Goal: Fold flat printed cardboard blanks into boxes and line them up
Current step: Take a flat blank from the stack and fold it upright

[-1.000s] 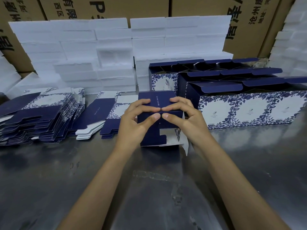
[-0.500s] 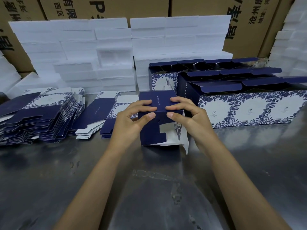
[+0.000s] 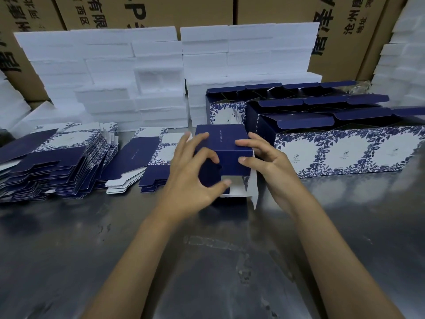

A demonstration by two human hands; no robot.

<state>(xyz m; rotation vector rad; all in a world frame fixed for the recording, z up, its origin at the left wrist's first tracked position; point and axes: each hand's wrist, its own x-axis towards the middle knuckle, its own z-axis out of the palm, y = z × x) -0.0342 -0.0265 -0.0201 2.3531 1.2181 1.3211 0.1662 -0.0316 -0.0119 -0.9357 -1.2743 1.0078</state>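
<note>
- Navy cardboard box (image 3: 226,149), centre frame on the steel table (image 3: 115,249): half-folded, white inner flap showing lower right.
- Left hand (image 3: 193,178) and right hand (image 3: 269,162) grip its sides, fingers curled.

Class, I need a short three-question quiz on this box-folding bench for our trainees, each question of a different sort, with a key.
1. True or false: both hands touch the half-folded box.
2. Where do the flat blanks lie? A) to the left of the box in hand B) on top of the finished boxes C) on the foam blocks
3. Fill in: the finished boxes stand with their top flaps ____.

Key: 1 true: the left hand and right hand are both on it. 2 A. 3 open.
</note>
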